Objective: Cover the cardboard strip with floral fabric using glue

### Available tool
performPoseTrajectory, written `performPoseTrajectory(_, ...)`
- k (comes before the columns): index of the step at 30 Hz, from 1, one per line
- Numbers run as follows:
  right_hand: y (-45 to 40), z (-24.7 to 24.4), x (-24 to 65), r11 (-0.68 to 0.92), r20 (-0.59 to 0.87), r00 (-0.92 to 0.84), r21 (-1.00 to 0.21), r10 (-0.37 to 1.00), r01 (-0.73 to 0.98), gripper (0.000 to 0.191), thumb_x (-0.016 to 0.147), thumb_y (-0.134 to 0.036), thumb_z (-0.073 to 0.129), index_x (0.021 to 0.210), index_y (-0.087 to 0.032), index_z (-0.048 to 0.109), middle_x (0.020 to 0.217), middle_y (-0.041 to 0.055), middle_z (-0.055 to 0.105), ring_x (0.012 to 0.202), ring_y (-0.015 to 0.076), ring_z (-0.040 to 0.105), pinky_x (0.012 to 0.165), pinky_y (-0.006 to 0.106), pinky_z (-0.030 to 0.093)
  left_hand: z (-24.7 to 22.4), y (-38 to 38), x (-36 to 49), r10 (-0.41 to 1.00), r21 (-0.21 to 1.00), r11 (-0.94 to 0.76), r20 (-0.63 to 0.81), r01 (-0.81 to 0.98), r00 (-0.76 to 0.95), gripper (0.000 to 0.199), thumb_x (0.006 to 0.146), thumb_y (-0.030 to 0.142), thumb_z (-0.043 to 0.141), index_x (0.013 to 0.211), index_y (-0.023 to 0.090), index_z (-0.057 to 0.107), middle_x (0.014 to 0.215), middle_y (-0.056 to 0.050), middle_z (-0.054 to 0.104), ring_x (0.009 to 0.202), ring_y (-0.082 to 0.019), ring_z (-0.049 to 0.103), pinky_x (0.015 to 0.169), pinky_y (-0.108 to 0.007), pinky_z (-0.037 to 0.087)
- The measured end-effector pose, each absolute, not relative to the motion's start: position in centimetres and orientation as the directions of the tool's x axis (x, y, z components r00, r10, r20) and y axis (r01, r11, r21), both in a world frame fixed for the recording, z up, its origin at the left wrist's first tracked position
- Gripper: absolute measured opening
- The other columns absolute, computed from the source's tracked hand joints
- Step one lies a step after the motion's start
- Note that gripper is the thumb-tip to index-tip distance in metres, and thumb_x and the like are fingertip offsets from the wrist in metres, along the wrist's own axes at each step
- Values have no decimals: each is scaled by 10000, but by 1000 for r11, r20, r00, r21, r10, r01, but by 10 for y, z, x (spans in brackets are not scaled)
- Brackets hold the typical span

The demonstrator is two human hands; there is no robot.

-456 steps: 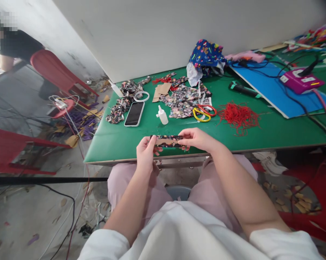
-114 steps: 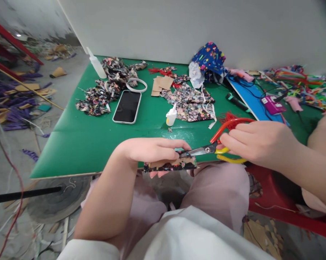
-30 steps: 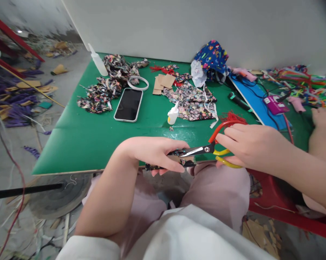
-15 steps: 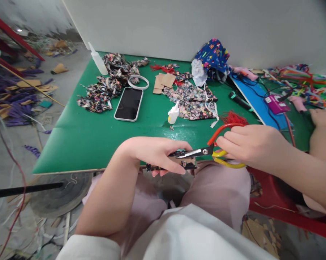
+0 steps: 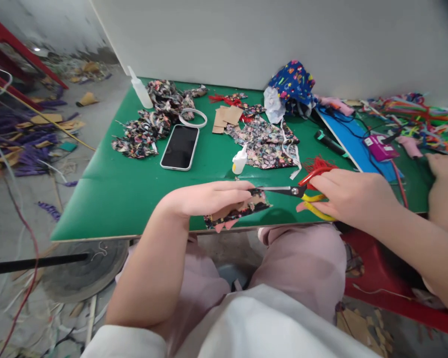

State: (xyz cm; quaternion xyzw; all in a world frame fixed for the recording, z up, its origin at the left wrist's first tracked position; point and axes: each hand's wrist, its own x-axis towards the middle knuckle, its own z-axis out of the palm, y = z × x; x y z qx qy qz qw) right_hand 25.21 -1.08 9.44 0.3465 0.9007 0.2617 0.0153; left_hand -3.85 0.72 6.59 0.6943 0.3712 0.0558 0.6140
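My left hand [image 5: 216, 196] grips a flat cardboard piece wrapped at its edges in dark floral fabric [image 5: 239, 211], above the table's front edge. In my right hand [image 5: 348, 191] is a pair of scissors [image 5: 294, 191] with one red and one yellow handle. Their blades point left and reach the upper edge of the wrapped cardboard, close to my left fingertips; the tips are partly hidden. Just beyond lies a small white glue bottle [image 5: 239, 161], with floral fabric [image 5: 268, 144] behind it. A bunch of red threads [image 5: 319, 164] shows behind the scissors.
On the green table [image 5: 108, 209] lie a phone [image 5: 180, 147], a white ring [image 5: 193, 118], gathered floral fabric [image 5: 142, 134], cardboard pieces [image 5: 227, 118] and a squeeze bottle [image 5: 140, 89]. A blue board [image 5: 354, 134] and purple box [image 5: 381, 147] are right. Another person's arm [image 5: 445, 184] rests at far right.
The wrapped cardboard has tilted, showing more of its brown face. The scissors have moved up and slightly right, their blades now along its upper edge. My left fingers lie flatter over it.
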Motion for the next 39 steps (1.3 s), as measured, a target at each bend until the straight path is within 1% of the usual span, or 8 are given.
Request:
performPoseTrajectory(5, -10, 68, 257, 520, 27, -536, 207, 844, 829, 503, 706, -618, 515, 918, -162, 538, 832, 57, 624, 762, 206, 594, 560, 269, 365, 64, 8, -36, 639, 809, -63, -417, 584, 646, 468, 881, 484, 250, 1249, 232, 394, 794, -16, 643, 636, -142, 592, 564, -232, 446)
performPoseTrajectory(10, -13, 50, 250, 497, -111, -487, 93, 866, 863, 576, 631, -651, 565, 934, -166, 497, 887, 100, 615, 841, 258, 585, 643, 315, 425, 60, -2, -24, 870, 320, -364, -218, 875, 441, 565, 739, 601, 482, 1162, 230, 430, 848, -56, 651, 758, -249, 626, 578, -262, 410)
performPoseTrajectory(14, -14, 46, 246, 407, -101, -401, 50, 910, 912, 549, 659, -668, 528, 916, -185, 481, 749, 55, 618, 690, 228, 605, 523, 276, 376, 58, -9, -20, 890, 211, -380, -179, 900, 418, 512, 852, 594, 232, 1118, 206, 434, 840, -72, 661, 766, -264, 634, 577, -278, 394)
performPoseTrajectory(17, -14, 46, 243, 364, -69, -362, 18, 930, 931, 528, 691, -670, 491, 925, -196, 475, 685, 19, 614, 611, 207, 601, 483, 260, 332, 59, -7, -23, 867, 222, -431, -167, 875, 470, 340, 914, 403, 228, 1131, 228, 422, 853, -49, 660, 726, -218, 629, 541, -252, 348)
performPoseTrajectory(20, -15, 46, 240, 351, -57, -352, -25, 934, 936, 492, 706, -656, 486, 912, -210, 477, 672, 0, 618, 590, 193, 598, 471, 250, 311, 61, -3, -24, 888, 267, -391, -141, 880, 438, 295, 900, 419, 291, 997, 225, 491, 756, -31, 641, 645, -186, 602, 502, -235, 303)
performPoseTrajectory(27, -16, 50, 238, 357, 39, -355, -86, 934, 930, 462, 696, -640, 517, 868, -213, 488, 606, -32, 578, 509, 147, 546, 452, 234, 288, 63, 0, -19, 896, 752, -136, -185, 645, 405, 443, 888, 532, 222, 721, 210, 477, 535, 41, 548, 476, -118, 521, 491, -210, 345)
performPoseTrajectory(35, -20, 55, 240, 482, 481, -524, 221, 702, 848, 322, 737, -454, 573, 827, -147, 536, 635, 12, 556, 570, 146, 526, 531, 258, 352, 64, -4, -16, 873, 922, 5, -193, 386, 448, 355, 869, 520, 321, 807, 207, 478, 551, 44, 520, 443, -99, 491, 426, -192, 402)
performPoseTrajectory(39, -13, 70, 250, 527, 479, -606, 305, 635, 793, 253, 722, -357, 597, 824, -129, 554, 683, 48, 554, 673, 191, 522, 636, 292, 397, 71, -6, -21, 789, 913, 41, -279, 407, 547, 355, 861, 521, 343, 811, 203, 492, 526, 51, 498, 421, -89, 475, 387, -177, 389)
